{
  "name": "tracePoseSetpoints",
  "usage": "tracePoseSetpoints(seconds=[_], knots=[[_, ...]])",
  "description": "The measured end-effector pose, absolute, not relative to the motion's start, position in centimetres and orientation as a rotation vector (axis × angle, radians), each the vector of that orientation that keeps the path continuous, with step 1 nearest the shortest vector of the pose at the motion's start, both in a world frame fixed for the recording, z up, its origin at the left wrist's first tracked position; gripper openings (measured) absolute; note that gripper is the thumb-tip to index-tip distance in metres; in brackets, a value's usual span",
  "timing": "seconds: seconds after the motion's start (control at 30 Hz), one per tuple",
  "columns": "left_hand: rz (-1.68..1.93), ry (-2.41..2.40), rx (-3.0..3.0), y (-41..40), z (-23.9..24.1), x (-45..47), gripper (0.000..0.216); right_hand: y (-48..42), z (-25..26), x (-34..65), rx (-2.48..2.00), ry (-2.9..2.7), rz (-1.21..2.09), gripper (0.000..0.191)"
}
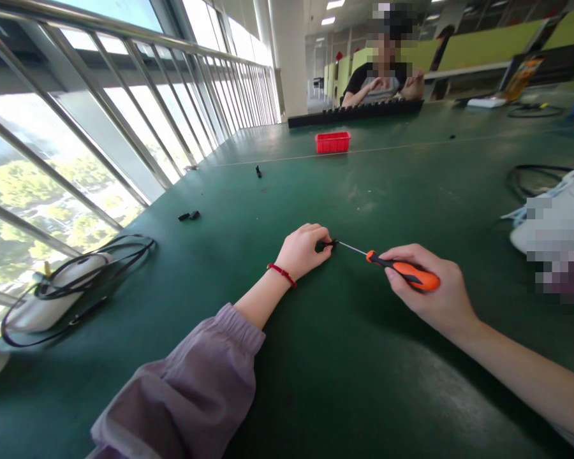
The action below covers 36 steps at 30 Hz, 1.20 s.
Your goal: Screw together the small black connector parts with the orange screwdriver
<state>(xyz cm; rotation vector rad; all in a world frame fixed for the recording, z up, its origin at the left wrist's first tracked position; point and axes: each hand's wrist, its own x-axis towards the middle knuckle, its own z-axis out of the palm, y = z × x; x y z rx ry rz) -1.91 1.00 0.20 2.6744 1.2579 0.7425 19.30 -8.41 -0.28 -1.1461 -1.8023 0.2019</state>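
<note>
Over the middle of the green table (316,382), my left hand (305,250) pinches a small black part (321,245) between thumb and fingers. What kind of part it is cannot be made out. My right hand (433,290) is closed around the orange and black handle of a screwdriver (418,278). Its thin metal shaft points left, and the tip meets or nearly meets the black part at my left fingertips. The fingers hide some of the part.
Small black pieces (189,216) lie at the left, and another black piece (258,171) stands farther back. Beyond are a red bin (333,143) and a long black strip (354,113), with a person behind. A cable (138,245) lies on a white object (60,299) near the railing (124,48).
</note>
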Motion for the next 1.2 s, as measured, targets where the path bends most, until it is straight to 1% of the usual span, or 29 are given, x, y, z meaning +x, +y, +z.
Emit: tracePoseSetpoints(seconds=[0.5,0.67,0.87,1.2], knots=[[0.769,1.234,2.773,1.01,-0.03,-1.82,0.006,-8.28,-0.34,19.23,-1.101,-1.821,0.172,0.012],[0.769,1.206,2.775,1.03,-0.07,-1.85,0.014,-8.30,-0.35,19.27,-1.089,-1.815,0.151,0.012],[0.791,1.187,2.780,1.16,-0.24,-1.89,0.011,-8.31,-0.33,19.31,-1.072,-1.828,0.151,0.012],[0.814,1.147,2.759,1.05,-0.15,-1.94,0.015,-8.32,0.08,19.24,-1.059,-1.833,0.144,0.008]])
